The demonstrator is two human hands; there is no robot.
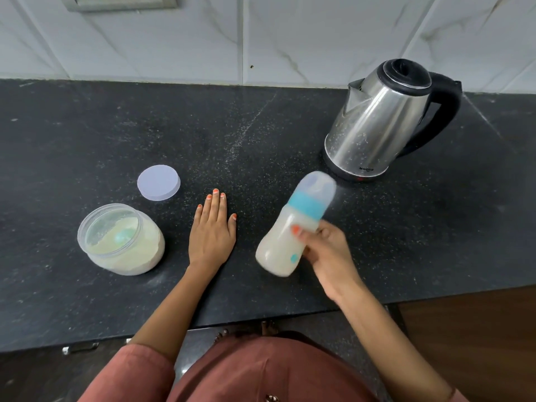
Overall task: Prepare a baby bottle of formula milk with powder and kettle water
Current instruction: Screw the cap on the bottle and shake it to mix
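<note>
- Head view: the right hand (324, 253) is clamped around the baby bottle (293, 227), holding it tilted above the dark counter (261, 126); the bottle, capped and blurred, contains milky liquid.
- Left hand (213, 230) lies flat on the counter, fingers straight and together.
- Open powder jar (121, 239) stands left of that hand; its lid (158, 182) lies just behind it.
- Steel kettle (385, 120) stands at rear right.

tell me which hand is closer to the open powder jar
Left. The left hand rests flat just beside the powder jar; the right hand is farther off, gripping the bottle.
</note>
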